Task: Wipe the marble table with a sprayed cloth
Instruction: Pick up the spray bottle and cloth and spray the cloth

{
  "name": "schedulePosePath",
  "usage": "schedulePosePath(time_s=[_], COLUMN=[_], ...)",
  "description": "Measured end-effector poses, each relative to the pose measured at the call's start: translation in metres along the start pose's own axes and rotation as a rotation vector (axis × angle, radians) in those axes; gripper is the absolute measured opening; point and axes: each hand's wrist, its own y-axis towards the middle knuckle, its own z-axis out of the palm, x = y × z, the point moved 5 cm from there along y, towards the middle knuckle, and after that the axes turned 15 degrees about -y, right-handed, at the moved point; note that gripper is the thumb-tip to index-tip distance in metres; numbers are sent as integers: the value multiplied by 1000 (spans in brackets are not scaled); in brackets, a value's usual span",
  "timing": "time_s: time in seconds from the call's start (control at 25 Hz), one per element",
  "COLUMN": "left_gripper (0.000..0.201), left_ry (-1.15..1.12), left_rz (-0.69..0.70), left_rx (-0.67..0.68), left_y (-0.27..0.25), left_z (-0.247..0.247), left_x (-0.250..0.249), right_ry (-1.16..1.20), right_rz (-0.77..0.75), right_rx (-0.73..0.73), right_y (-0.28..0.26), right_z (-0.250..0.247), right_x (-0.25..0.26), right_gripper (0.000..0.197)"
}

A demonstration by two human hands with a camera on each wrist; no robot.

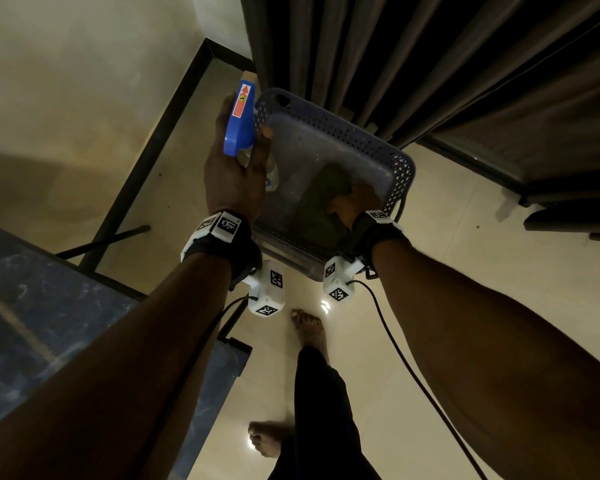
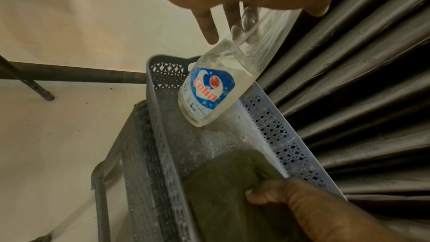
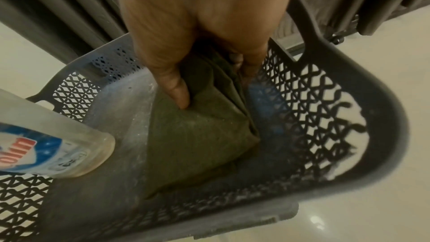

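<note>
Left grip point(image 1: 234, 168): wrapped round tilted bottle point(image 2: 209, 95), base inside basket point(image 1: 400, 168). Right grip point(image 3: 200, 30): pinching folded cloth point(image 3: 200, 135), basket floor beneath.

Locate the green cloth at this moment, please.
The green cloth lies folded on the floor of the perforated basket, at its right end, gripped by the right hand; the spray bottle hangs over the other end.
</note>
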Motion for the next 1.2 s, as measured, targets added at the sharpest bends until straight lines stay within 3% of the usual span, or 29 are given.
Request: schedulePosePath(time_s=[0.28,0.48,0.64,0.88,1.08,1.2], left_gripper=[77,83,81,78,63,37], left_ry=[12,-21,-48,-52,-92,-141], left_rz=[-8,-16,-48,-124,-160,-189], left_rx=[-9,-8,-14,-30,-86,-132], left_y=[0,0,-1,-1,-4,-14], left_z=[3,5,6,4,-11,-42], left_x=[0,6,6,-12,-70,-126], right_ry=[423,663,601,514,554,599], right_rz=[-18,-2,8,-76,-190,-289], right_rx=[58,171,268,240,200,168], right_y=[-11,-13,-8,-17,-60,-101], right_z=[15,29,44,14,-45,-81], right_x=[-3,-1,7,29,59,84], right_gripper=[52,33,46,26,31,31])
